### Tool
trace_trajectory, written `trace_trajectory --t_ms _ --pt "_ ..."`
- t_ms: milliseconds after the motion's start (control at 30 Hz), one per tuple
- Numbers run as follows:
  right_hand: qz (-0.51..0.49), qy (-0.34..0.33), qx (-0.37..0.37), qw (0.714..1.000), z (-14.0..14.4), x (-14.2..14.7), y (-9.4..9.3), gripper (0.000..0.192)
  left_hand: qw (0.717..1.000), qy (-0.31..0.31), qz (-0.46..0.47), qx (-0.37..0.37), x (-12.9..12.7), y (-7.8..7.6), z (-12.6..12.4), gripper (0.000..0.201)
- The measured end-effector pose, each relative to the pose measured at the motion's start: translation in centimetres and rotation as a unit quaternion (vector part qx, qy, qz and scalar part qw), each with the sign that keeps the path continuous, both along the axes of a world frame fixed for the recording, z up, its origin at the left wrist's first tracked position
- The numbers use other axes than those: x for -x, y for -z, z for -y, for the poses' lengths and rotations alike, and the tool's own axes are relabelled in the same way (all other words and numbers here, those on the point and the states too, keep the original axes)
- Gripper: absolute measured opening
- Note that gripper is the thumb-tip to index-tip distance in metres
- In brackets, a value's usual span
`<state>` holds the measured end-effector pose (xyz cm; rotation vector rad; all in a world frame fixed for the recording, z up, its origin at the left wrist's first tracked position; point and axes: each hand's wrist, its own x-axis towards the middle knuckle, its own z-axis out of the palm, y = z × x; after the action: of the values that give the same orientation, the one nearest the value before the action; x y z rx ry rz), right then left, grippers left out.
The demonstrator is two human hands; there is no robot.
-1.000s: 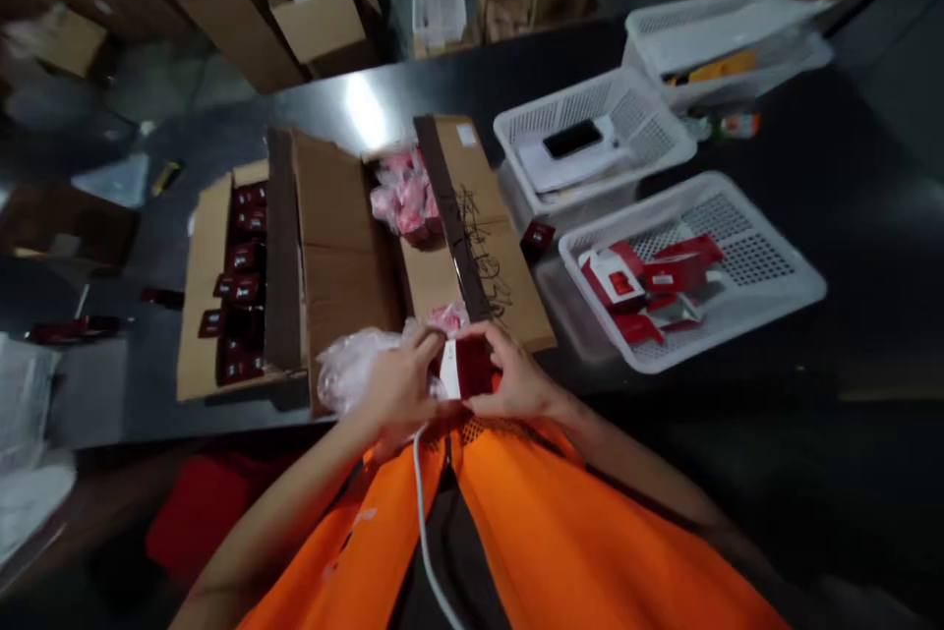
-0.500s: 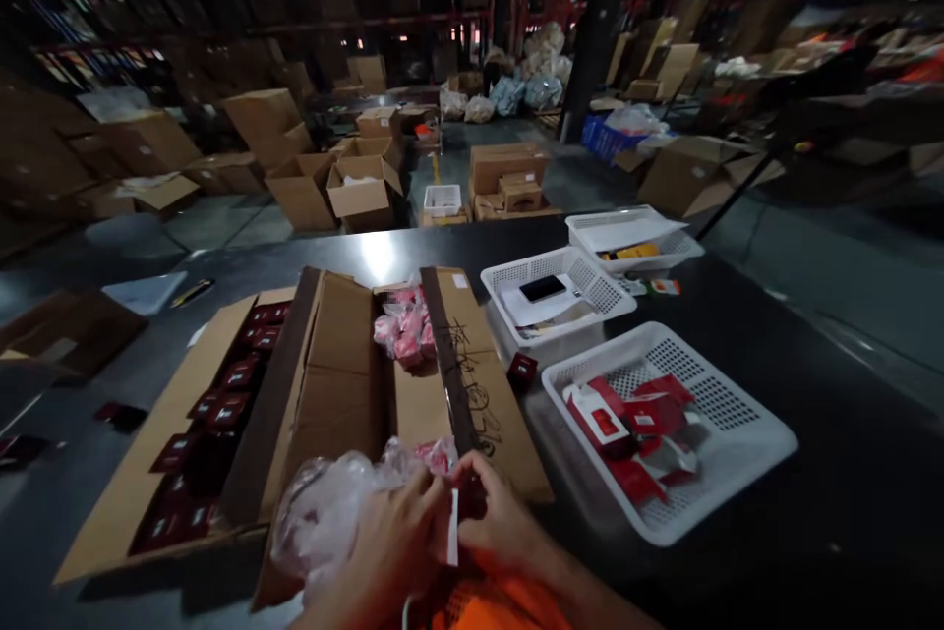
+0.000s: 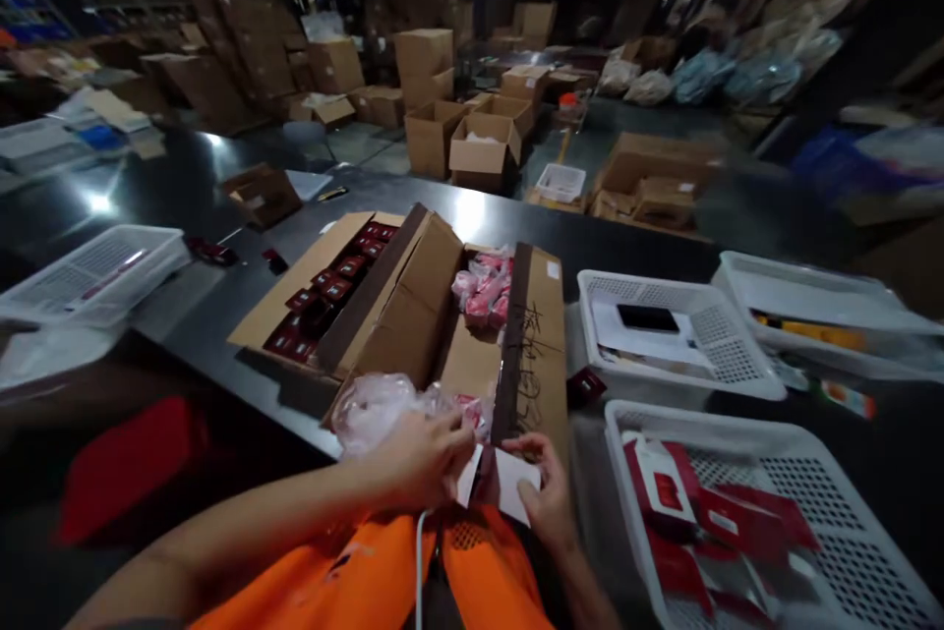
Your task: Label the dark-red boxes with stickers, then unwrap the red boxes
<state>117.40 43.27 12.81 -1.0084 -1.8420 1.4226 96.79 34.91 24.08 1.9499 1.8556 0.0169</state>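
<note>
Roughly midway, judging by stock levels: the open cardboard carton (image 3: 413, 315) is the landmark. Far left of it, a white basket (image 3: 88, 271) on the table (image 3: 184, 188) holds little I can make out. The carton's left bay carries rows of small dark red boxes (image 3: 324, 301); its right bay carries pink bagged items (image 3: 487, 281), so plenty is left unprocessed. At the carton's near edge, left hand (image 3: 420, 458) has fingers curled over a crumpled clear plastic bag (image 3: 376, 404) and pinches one side of a small red-and-white box (image 3: 498, 483). Right hand (image 3: 550, 497) grips the box's other side, fingers closed on it. Right of the carton, a basket (image 3: 664, 301) holds papers and a dark phone-like object. Nearer, another basket (image 3: 826, 473) holds a loose pile of red-and-white boxes (image 3: 700, 512), apparently the finished ones. Farthest right basket (image 3: 818, 291): contents blurred.
</note>
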Motion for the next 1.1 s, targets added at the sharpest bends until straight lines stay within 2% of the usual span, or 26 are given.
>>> trace_trajectory --t_ms 67,100,133,200,300,433,533,667,767,900,1000,1100 --pt "0.020 0.017 -0.084 0.996 -0.3 -0.3 -0.5 0.054 1.000 -0.019 0.018 -0.001 0.4 -0.8 0.5 0.029" --pt "0.030 0.014 -0.154 0.988 -0.3 -0.2 -1.0 0.057 0.999 -0.031 0.029 0.001 0.6 -1.2 0.6 0.033" --pt "0.037 0.009 -0.224 0.974 -0.4 0.0 -1.5 0.054 0.998 -0.045 0.036 0.004 0.7 -1.6 0.6 0.038" --pt "0.016 -0.043 -0.301 0.952 -0.6 0.7 -2.2 0.046 0.997 -0.072 0.035 0.001 1.0 -2.0 0.3 0.044" --pt "-0.029 -0.106 -0.322 0.940 -1.1 1.6 -2.4 0.044 0.997 -0.078 0.006 -0.009 1.6 -2.2 -0.4 0.052" --pt "-0.039 -0.101 -0.335 0.936 -0.8 1.8 -2.2 0.041 0.999 -0.048 -0.018 0.005 1.9 -2.4 -0.5 0.056" --pt "-0.003 -0.070 -0.312 0.947 -0.4 1.9 -2.5 0.031 1.000 -0.017 -0.017 0.010 1.8 -2.3 -0.3 0.060" --pt "0.019 0.033 -0.171 0.984 -0.4 2.6 -3.4 0.026 1.000 -0.002 -0.023 0.018 1.2 -2.3 -0.4 0.059" --pt "0.031 0.089 -0.147 0.985 -0.1 3.2 -3.8 0.020 0.998 -0.009 -0.063 0.028 0.8 -2.6 -0.6 0.059" --pt "-0.035 0.034 -0.162 0.986 0.8 3.8 -3.5 0.011 0.987 -0.017 -0.153 0.049 0.6 -3.8 -1.5 0.048" --pt "-0.117 -0.025 -0.100 0.988 1.3 3.8 -2.7 0.019 0.972 -0.020 -0.230 0.041 0.6 -5.2 -2.6 0.040" --pt "-0.171 -0.035 -0.030 0.984 1.5 4.4 -1.3 0.017 0.954 0.009 -0.292 0.062 0.1 -6.7 -3.9 0.039"
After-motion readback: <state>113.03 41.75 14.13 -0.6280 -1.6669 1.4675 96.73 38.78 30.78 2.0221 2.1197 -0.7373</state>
